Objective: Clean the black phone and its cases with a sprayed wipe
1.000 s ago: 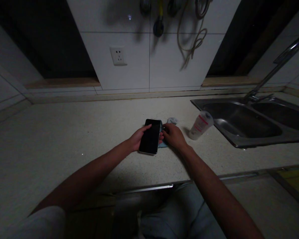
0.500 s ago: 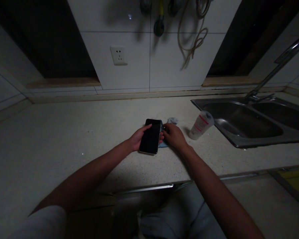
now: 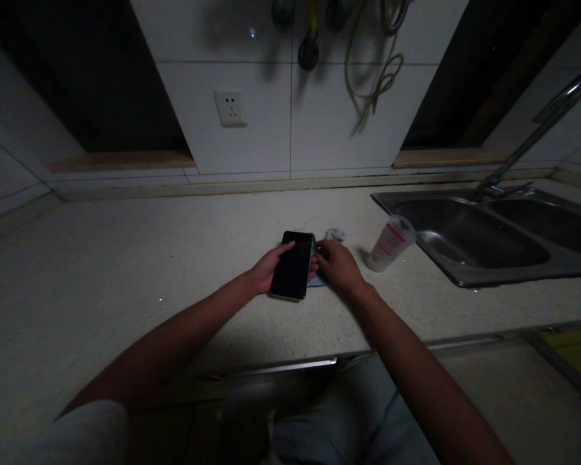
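Note:
A smartphone (image 3: 292, 268) with a dark screen lies in my left hand (image 3: 266, 268), thumb over its face and fingertips curled round the far edge. Close against the phone's right side is my right hand (image 3: 337, 263), its fingers bent and pinched together near the upper edge. What they pinch, if anything, is hidden. A blue-grey cloth (image 3: 316, 281) shows beneath and between the hands, partly covered by them. Just behind my right hand a crumpled pale piece (image 3: 336, 234) rests on the counter; I cannot tell whether it belongs to the cloth.
A clear plastic cup (image 3: 390, 244) with red print stands to the right on the pale countertop (image 3: 126, 258). Beyond it is a steel double sink (image 3: 458, 284) with a faucet (image 3: 523, 152). On the tiled wall are a socket (image 3: 231, 108) and a hanging looped cord (image 3: 378, 87).

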The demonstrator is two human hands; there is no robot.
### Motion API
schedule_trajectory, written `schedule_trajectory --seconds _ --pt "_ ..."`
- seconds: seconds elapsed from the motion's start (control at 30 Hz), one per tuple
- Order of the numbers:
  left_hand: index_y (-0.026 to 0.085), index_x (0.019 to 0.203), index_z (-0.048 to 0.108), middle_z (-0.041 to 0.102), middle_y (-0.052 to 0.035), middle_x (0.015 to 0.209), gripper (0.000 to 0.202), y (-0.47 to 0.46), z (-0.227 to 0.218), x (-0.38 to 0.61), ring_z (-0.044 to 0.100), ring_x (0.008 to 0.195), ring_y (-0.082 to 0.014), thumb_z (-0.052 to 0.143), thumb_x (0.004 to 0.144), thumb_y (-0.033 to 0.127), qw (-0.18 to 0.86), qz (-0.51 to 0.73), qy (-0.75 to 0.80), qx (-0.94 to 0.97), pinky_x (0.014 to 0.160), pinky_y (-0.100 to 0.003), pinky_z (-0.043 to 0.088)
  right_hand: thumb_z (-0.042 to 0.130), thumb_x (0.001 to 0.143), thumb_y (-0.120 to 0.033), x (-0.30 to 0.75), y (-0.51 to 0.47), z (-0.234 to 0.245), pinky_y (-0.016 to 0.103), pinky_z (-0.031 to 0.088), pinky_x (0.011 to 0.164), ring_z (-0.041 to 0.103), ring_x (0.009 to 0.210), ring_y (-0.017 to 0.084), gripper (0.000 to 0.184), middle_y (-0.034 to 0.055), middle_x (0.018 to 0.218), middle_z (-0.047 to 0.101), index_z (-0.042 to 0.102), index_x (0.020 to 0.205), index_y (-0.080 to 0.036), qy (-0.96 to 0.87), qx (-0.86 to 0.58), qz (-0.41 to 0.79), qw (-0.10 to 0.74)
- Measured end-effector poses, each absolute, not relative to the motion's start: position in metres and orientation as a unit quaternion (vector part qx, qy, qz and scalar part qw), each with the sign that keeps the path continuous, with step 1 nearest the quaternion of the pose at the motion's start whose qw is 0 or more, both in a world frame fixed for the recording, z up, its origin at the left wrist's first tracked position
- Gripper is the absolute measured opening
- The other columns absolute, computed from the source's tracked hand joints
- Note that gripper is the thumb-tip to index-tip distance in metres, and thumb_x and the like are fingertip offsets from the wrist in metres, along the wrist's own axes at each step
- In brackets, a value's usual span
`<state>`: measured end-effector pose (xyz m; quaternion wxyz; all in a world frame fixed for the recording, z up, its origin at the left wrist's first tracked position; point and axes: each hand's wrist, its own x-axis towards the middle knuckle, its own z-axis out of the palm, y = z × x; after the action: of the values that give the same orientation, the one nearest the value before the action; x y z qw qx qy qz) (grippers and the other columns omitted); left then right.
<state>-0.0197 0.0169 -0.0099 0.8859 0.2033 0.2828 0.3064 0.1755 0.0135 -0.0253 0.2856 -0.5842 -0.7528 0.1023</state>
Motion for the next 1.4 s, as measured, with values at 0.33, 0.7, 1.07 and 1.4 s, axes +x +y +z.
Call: schedule_trajectory --seconds 0.33,0.7,1.07,1.4 --pt "0.0 0.119 0.064 0.077 -0.0214 0.094 0.05 0.0161 -0.0081 -0.0189 0.076 0.084 -0.0267 0.041 0.102 0.042 0.884 0.306 0.291 0.201 0.088 -0.04 0.056 0.055 0.09 -0.018 0.1756 0.0122 -0.0229 0.032 0.042 0.078 0.06 0.09 0.022 0.026 0.0106 0.097 0.068 0.067 0.113 -0.014 -0.758 -0.582 0.103 0.276" --pt "0.002 0.118 0.065 0.077 -0.021 0.098 0.047 0.0181 -0.012 -0.0204 0.076 0.089 -0.0268 0.048 0.099 0.04 0.889 0.299 0.274 0.214 0.088 -0.039 0.056 0.056 0.09 -0.019 0.176 0.0121 -0.0209 0.032 0.042 0.076 0.06 0.088 0.022 0.025 0.0105 0.096 0.068 0.067 0.112 -0.014 -0.756 -0.583 0.117 0.275" --pt "0.0 0.127 0.061 0.077 -0.021 0.098 0.051 0.0181 -0.0116 -0.0204 0.075 0.09 -0.0268 0.049 0.097 0.039 0.889 0.3 0.282 0.201 0.092 -0.041 0.054 0.056 0.089 -0.02 0.1763 0.0128 -0.0214 0.032 0.042 0.077 0.06 0.087 0.022 0.026 0.0099 0.096 0.068 0.067 0.112 -0.015 -0.759 -0.581 0.109 0.272" --pt "0.0 0.119 0.065 0.077 -0.0218 0.097 0.047 0.0173 -0.0102 -0.0202 0.076 0.09 -0.027 0.047 0.099 0.039 0.892 0.299 0.269 0.204 0.089 -0.039 0.056 0.056 0.09 -0.019 0.1758 0.0124 -0.0216 0.032 0.042 0.077 0.06 0.089 0.022 0.024 0.0104 0.096 0.068 0.067 0.11 -0.015 -0.759 -0.584 0.102 0.269"
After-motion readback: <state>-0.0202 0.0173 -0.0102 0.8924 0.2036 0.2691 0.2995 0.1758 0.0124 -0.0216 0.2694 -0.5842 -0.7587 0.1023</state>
